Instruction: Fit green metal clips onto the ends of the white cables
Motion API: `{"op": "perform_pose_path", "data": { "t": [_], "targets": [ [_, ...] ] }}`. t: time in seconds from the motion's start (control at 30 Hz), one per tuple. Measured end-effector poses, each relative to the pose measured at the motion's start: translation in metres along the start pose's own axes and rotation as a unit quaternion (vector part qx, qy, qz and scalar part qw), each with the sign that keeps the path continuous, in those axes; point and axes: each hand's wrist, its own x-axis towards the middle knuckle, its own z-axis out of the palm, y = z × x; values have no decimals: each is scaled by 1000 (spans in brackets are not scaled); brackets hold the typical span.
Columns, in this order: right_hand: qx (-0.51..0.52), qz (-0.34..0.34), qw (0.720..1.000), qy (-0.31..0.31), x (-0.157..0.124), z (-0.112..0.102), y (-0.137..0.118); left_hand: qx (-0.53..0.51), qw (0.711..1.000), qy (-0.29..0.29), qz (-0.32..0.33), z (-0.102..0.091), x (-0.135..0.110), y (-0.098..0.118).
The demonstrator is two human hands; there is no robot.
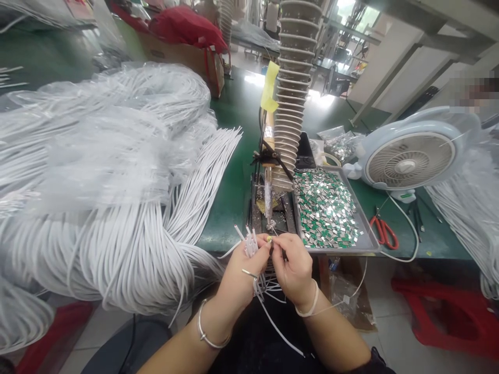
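Observation:
My left hand [238, 278] is closed around a small bunch of white cable ends [250, 243] that stick up above its fingers. My right hand [293, 266] pinches something small right beside those ends, too small to name. Both hands meet at the front edge of the green table [230, 187], just below the tip of a soldering iron [268, 195] held upright in a stand. A metal tray [364, 240] of several small green and silver parts [325, 208] lies just right of the iron.
A huge heap of white cables [105, 182] under clear plastic fills the left. A ribbed grey fume duct [291, 88] rises behind the iron. A white fan [413, 156] stands at the right, red scissors [384, 232] before it. A red stool [448, 317] sits on the floor.

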Motion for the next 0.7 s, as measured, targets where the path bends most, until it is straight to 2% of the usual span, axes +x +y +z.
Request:
{"op": "perform_pose_path", "data": {
  "t": [0.13,0.23,0.4,0.7],
  "targets": [
    [29,75,997,2,0,-7,-1,1,1000,0,4,-3,-2,-1],
    [71,130,988,-31,-1,-13,-1,-2,1000,-4,17,-6,-3,-2],
    [123,173,975,-71,3,-16,-7,39,998,-7,41,-7,-4,-1],
    [248,278,925,-72,5,-15,-10,90,992,-37,83,-7,-6,-2]
  ]
}}
